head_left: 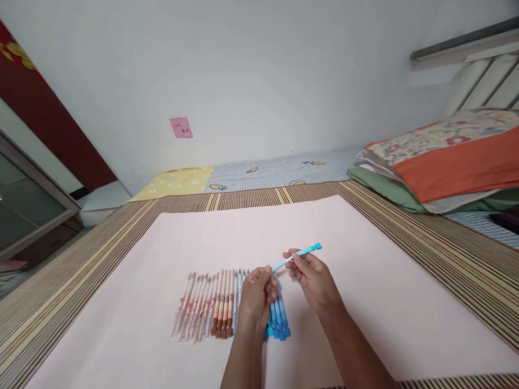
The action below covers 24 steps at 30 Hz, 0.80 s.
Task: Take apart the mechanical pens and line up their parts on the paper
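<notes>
A light-blue pen (307, 250) with a turquoise block-shaped end is held up at a slant above the pink sheet. My left hand (258, 292) pinches its lower end, and my right hand (312, 275) grips it around the middle with fingertips. Below and left of my hands lies a row of pens side by side: patterned pinkish pens (197, 305), cream pens with brown ends (224, 308), and blue pens (279, 316) at the right. My left hand and forearm hide part of the row between the brown and blue ones.
The large pink sheet (365, 302) lies on a striped mat (405, 237). Folded bedding (458, 156) is stacked at the right. Patterned cloth (263, 175) runs along the white wall, where a pink note (180, 127) is stuck. A glass-panelled frame (32, 205) stands at left.
</notes>
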Each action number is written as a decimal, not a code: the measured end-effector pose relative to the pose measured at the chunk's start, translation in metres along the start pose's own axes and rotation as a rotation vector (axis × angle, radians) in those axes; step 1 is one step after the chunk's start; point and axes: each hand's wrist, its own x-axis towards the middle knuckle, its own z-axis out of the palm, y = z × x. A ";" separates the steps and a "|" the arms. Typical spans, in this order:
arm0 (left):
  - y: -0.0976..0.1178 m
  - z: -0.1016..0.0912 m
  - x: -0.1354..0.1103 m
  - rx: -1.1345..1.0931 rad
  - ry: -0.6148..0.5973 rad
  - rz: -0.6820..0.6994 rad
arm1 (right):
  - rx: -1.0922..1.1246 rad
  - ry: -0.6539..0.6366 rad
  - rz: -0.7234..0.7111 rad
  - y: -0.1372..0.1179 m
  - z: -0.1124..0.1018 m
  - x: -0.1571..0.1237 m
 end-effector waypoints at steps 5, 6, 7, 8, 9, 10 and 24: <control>0.001 0.001 0.000 0.039 0.022 -0.025 | 0.042 0.024 -0.024 -0.008 0.000 0.000; 0.001 0.001 0.000 0.041 0.023 -0.029 | 0.048 0.035 -0.037 -0.009 0.000 0.000; 0.001 0.001 0.000 0.040 0.024 -0.034 | 0.057 0.046 -0.048 -0.009 -0.001 0.000; 0.002 0.001 0.000 0.037 0.024 -0.039 | 0.072 0.058 -0.058 -0.010 -0.002 0.001; 0.002 0.001 0.000 0.032 0.024 -0.043 | 0.096 0.070 -0.064 -0.010 -0.003 0.002; 0.002 0.001 0.000 0.025 0.024 -0.048 | 0.127 0.080 -0.059 -0.010 -0.005 0.003; -0.002 -0.002 0.004 -0.015 0.008 -0.026 | 0.444 -0.056 0.276 0.007 -0.015 0.010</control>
